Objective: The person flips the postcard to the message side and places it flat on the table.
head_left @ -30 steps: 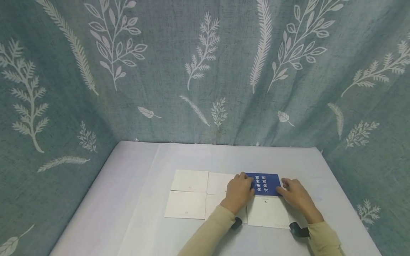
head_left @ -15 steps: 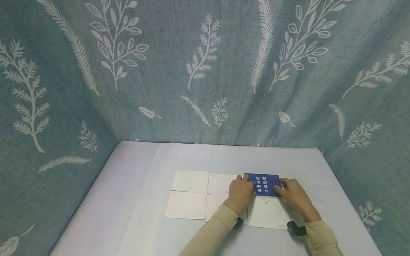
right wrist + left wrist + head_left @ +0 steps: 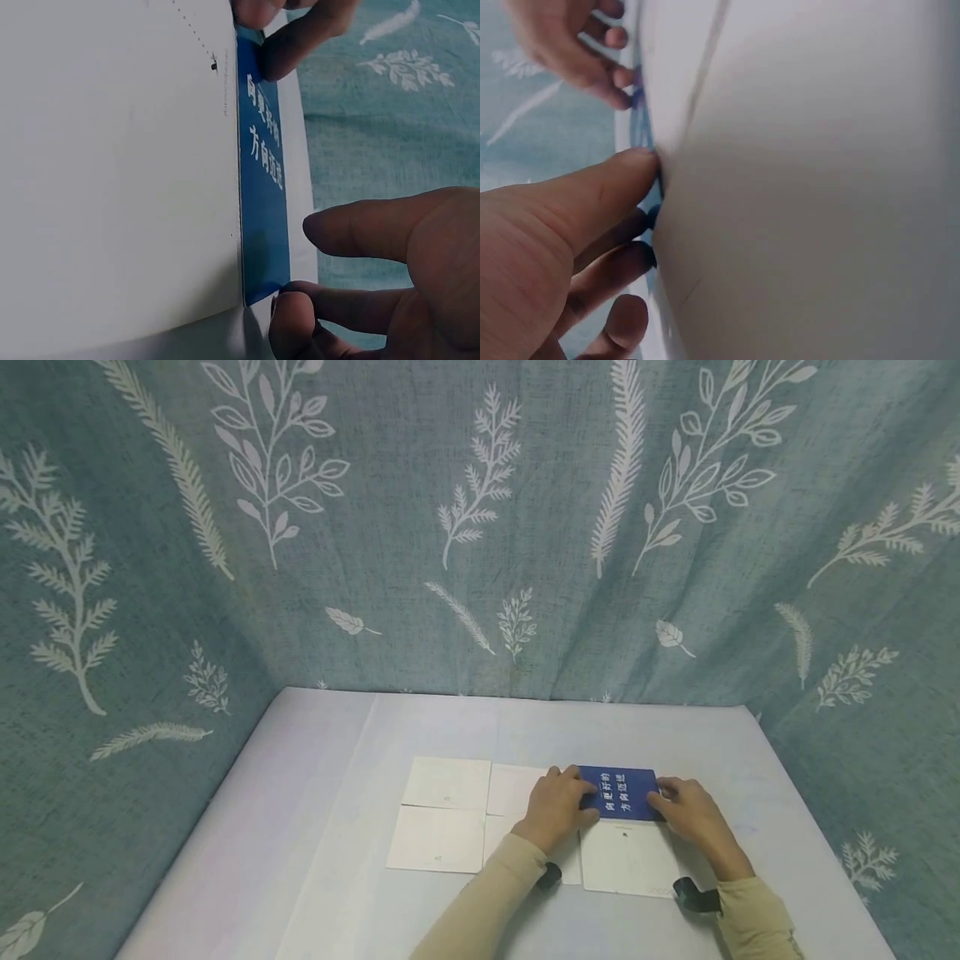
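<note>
A blue card (image 3: 628, 795) with white Chinese characters lies flat at the far right of a block of white cards. My left hand (image 3: 557, 810) is at its left edge, fingers toward the far corner, thumb at the near one. On the opposite side my right hand (image 3: 693, 817) has its fingertips right at the edge. In the right wrist view, the right thumb (image 3: 330, 229) stands apart from the blue card. Directly below it lies a white card (image 3: 628, 864) with a small dark mark. The left hand and forearm partly hide the middle white cards (image 3: 517, 787).
Two more white cards, one far (image 3: 446, 782) and one near (image 3: 437, 838), form the block's left column. All lie on a white table (image 3: 330, 827). A patterned green curtain (image 3: 390, 527) encloses its back and sides. Dark wrist devices (image 3: 693, 895) hang near the tabletop.
My hands shift only slightly along the blue card's two sides. The card stays in nearly the same place, and the white cards keep their layout.
</note>
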Tool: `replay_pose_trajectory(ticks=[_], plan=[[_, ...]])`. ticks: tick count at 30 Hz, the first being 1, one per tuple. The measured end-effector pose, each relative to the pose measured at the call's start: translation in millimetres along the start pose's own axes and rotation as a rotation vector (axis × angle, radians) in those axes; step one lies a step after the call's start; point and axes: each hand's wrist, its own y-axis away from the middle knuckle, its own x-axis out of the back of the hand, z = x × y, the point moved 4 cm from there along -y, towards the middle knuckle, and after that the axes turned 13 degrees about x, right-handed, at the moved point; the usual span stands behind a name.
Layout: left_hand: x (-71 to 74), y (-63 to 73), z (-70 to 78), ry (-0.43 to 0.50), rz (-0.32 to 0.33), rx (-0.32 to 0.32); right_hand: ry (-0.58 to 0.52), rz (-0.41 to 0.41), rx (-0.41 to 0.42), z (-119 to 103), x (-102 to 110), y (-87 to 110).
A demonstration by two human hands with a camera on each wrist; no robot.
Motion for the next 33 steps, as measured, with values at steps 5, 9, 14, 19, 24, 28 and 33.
replay_pose_trajectory(ticks=[5, 9, 14, 19, 24, 28, 33], plan=[[1.6, -1.7, -4.5, 0.031, -0.027, -0.003, -0.034, -0.005, -0.025, 3.6, -1.1, 0.9], [0.2, -3.3, -5.7, 0.016, -0.029, -0.007, -0.047, 0.004, -0.028, 5.2, -0.2, 1.2], [-1.2, -5.5, -6.0, 0.003, -0.024, -0.011, -0.097, 0.011, -0.060, 7.1, 0.9, -1.2], [-2.6, -6.0, -5.9, 0.012, -0.025, -0.017, -0.163, 0.019, -0.119, 11.9, 1.4, -3.2], [-2.2, -6.1, -5.9, 0.008, -0.029, -0.019, -0.225, 0.035, -0.132, 14.0, 1.0, -3.7], [-2.1, -6.5, -5.7, 0.004, -0.032, -0.022, -0.264, 0.050, -0.134, 14.5, 0.9, -3.6], [-3.0, -6.7, -6.1, 0.001, -0.035, -0.020, -0.314, 0.080, -0.152, 15.1, 2.8, -2.6]])
